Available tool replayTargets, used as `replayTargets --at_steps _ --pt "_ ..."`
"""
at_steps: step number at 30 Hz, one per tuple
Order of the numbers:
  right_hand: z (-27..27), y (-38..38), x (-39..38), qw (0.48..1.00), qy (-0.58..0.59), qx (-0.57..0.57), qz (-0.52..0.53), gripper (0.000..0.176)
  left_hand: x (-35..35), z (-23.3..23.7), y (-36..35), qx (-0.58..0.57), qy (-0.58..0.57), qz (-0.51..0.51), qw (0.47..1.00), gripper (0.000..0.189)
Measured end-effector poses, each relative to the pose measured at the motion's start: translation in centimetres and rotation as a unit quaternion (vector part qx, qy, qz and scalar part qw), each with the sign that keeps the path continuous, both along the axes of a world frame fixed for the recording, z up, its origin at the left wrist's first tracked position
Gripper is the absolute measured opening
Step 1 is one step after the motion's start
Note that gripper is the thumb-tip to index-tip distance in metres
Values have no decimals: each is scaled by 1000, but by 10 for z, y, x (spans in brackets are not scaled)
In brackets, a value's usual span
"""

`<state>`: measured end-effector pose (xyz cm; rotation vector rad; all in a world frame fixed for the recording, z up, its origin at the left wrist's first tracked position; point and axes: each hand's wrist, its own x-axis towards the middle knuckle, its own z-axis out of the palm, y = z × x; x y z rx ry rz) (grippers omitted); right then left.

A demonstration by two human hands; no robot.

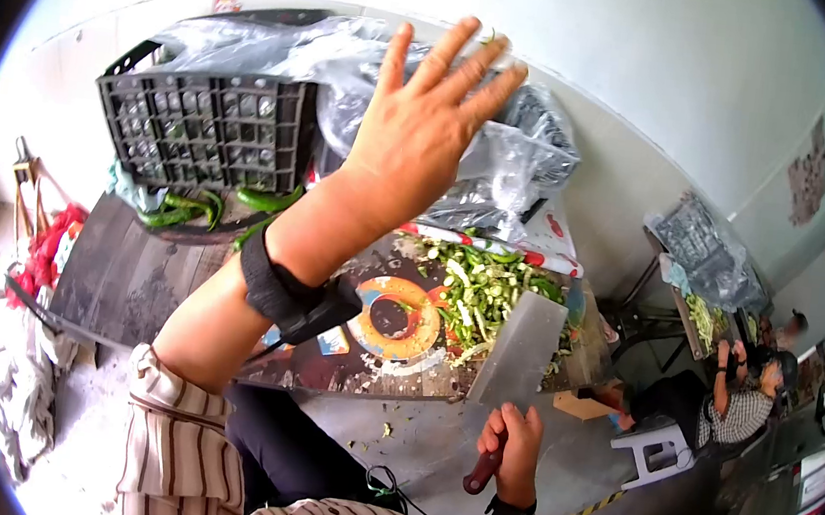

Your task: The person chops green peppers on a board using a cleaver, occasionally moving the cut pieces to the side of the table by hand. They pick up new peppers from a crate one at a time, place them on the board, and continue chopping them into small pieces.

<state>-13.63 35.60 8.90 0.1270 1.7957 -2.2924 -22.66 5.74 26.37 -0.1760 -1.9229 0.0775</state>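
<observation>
My left hand (425, 118) is raised with fingers spread, over the clear plastic bag (518, 163) at the back of the table; a small green bit shows near its fingertips. My right hand (516, 447) is closed round the dark red handle of a cleaver (524, 340), at the front edge. The broad blade points up and away from me and overlaps the pile of chopped green peppers (474, 289). Left of the pile is an orange ring-shaped print (365, 323) on the tabletop. Whole green peppers (181, 210) lie at the back left, partly hidden by my left arm.
A black plastic crate (205, 130) stands at the back left of the wooden table (129, 278), against the white wall. At right, a person (733, 412) sits by another table with chopped greens; a white stool (653, 454) stands nearby. Cloths (19, 367) lie at left.
</observation>
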Motion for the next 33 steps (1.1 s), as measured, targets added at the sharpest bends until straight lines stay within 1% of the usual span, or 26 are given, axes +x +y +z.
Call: replayTargets --at_steps 1,3,4,5,7,9,10,12,13,15,17,19,22,26,28,32,33 --pt "-4 1 -1 1000 -12 4 14 18 11 -11 -5 -28 -26 20 999 62" --pt "-17 10 1 1000 -12 6 -5 15 38 -37 -22 -6 -89 13 996 61" --pt "-23 12 1 1000 -10 3 -1 17 55 -50 -32 3 -111 33 993 61" --pt "-20 9 3 1000 -3 8 -6 17 74 -64 -45 33 -113 26 993 60" --pt "-27 11 3 1000 14 -5 16 16 118 -88 -73 66 -137 75 986 56" --pt "-27 4 4 999 23 2 28 15 166 -112 -97 111 -142 138 974 44" --pt "-27 0 3 999 22 7 38 14 188 -125 -107 136 -152 168 964 42" --pt "-27 -13 3 998 19 13 51 13 228 -162 -124 224 -171 194 940 40" --pt "-25 -21 3 998 23 20 54 13 243 -178 -127 222 -172 198 939 40" --pt "-18 -40 5 998 11 13 62 14 268 -203 -124 279 -247 238 897 42" --pt "-20 -52 5 994 3 4 109 15 274 -222 -120 297 -272 211 891 42" --pt "-21 -62 7 990 3 -5 142 14 270 -225 -115 309 -260 200 893 40" --pt "-18 -75 16 983 4 -9 181 13 263 -227 -112 286 -213 197 913 37" --pt "-16 -85 22 976 5 6 216 14 259 -236 -115 317 -196 195 907 38" --pt "-15 -88 23 975 2 15 223 14 258 -245 -118 348 -172 180 904 36" --pt "-14 -96 20 971 0 23 237 16 258 -253 -120 350 -151 163 910 35" --pt "-14 -97 21 970 -7 24 241 16 260 -254 -121 354 -156 164 908 32"
